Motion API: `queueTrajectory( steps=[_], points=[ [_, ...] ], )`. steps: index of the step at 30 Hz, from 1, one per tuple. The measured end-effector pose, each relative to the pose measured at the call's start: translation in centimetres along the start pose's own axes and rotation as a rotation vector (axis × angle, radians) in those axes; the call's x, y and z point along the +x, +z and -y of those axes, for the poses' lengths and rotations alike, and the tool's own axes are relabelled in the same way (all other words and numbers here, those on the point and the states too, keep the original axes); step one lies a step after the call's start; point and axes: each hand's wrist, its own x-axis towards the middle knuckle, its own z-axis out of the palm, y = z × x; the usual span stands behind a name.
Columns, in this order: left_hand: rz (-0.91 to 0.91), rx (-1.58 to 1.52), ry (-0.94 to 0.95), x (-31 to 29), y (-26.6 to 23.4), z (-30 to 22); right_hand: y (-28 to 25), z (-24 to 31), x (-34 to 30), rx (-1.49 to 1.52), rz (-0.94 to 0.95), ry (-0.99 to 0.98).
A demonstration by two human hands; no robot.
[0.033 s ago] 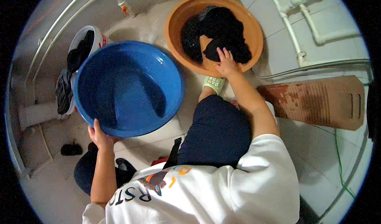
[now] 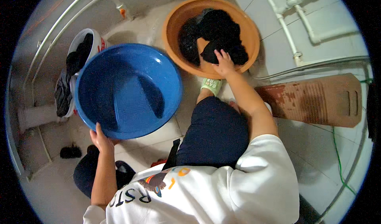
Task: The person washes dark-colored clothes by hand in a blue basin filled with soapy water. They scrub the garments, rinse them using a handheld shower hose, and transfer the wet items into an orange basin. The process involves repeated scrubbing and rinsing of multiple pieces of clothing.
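A large blue basin (image 2: pixel 152 63) with a ribbed slope inside is in front of me on the left. My left hand (image 2: pixel 104 140) grips its near-left rim, thumb on top and the other fingers hidden beneath. To its right and farther off, an orange-brown basin (image 2: pixel 170 35) holds a heap of black clothes (image 2: pixel 219 23), with dark wet patches at its left side. My right hand (image 2: pixel 224 66) reaches over that basin's near rim. Its fingers are apart and rest on the edge of the black clothes; nothing is grasped.
Behind the blue basin's left side, a white bucket (image 2: pixel 96 45) has dark clothing draped over it. A brown washboard (image 2: pixel 313 101) lies at the right, below a grey hose (image 2: pixel 309 66) and white pipes (image 2: pixel 291 35). My foot in a green slipper (image 2: pixel 212 86) stands by the orange-brown basin.
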Motion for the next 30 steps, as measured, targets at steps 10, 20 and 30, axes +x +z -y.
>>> queueTrajectory(
  steps=[10, 20, 30],
  points=[
    [0.353, -0.097, -0.927, 6.5, -6.8, 20.5, -20.7, -2.3, -1.2, 0.795, -0.456, 0.164],
    [0.359, 0.360, -0.987, 7.4, -3.8, 20.3, -55.5, -0.1, -10.8, 1.288, -1.160, -0.175],
    [0.272, 0.879, 0.110, 7.8, -3.2, 18.6, -68.7, 4.0, -15.1, 1.308, -1.224, -0.465]
  ],
)
